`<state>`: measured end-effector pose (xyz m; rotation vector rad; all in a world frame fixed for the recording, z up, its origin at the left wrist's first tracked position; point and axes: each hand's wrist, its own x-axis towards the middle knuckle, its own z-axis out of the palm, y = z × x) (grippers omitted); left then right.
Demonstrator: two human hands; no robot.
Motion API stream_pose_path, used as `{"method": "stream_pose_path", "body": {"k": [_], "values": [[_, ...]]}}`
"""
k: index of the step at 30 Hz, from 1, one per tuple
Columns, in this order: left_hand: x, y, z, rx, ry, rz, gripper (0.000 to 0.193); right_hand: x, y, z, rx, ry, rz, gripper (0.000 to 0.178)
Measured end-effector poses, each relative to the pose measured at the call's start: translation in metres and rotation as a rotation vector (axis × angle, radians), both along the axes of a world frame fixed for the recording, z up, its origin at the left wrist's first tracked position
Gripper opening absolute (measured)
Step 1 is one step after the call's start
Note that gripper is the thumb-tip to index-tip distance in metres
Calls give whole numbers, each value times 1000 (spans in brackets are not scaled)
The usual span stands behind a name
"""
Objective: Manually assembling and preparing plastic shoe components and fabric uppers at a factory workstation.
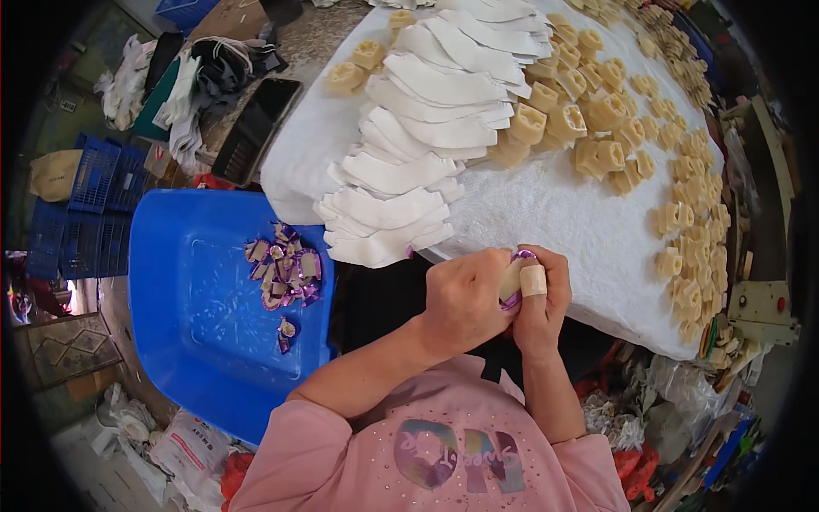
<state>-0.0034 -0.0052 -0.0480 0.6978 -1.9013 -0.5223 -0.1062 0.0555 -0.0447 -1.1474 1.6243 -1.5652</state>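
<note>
In front of my chest, above the near edge of the white-covered table, both hands meet on a small piece with a pale face and a shiny purple rim (511,284). My left hand (461,299) is closed against its left side, its fingertips hidden. My right hand (548,294) wraps round it from the right, with a tan bandage on the thumb. Just beyond lie overlapping rows of curved white strips (435,111). At my left, a blue tub (183,341) contains several similar purple-edged pieces (290,273) in a loose heap.
Many beige moulded blocks (597,111) cover the table's far and right parts. A black phone-like slab (256,128) lies by its left edge. Blue crates (98,188) and piled cloths (183,85) are at left. Plastic bags (192,456) lie low at left.
</note>
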Motion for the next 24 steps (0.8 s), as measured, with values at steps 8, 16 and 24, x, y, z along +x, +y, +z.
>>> {"method": "stream_pose_path", "body": {"k": [8, 16, 24], "values": [[69, -16, -7, 92, 34, 151, 47, -7, -52, 16, -177, 575, 283, 29], [190, -17, -64, 291, -179, 765, 45, 20, -84, 14, -111, 900, 283, 33], [142, -20, -20, 77, -125, 487, 28, 26, -90, 6, -85, 945, 143, 19]]}}
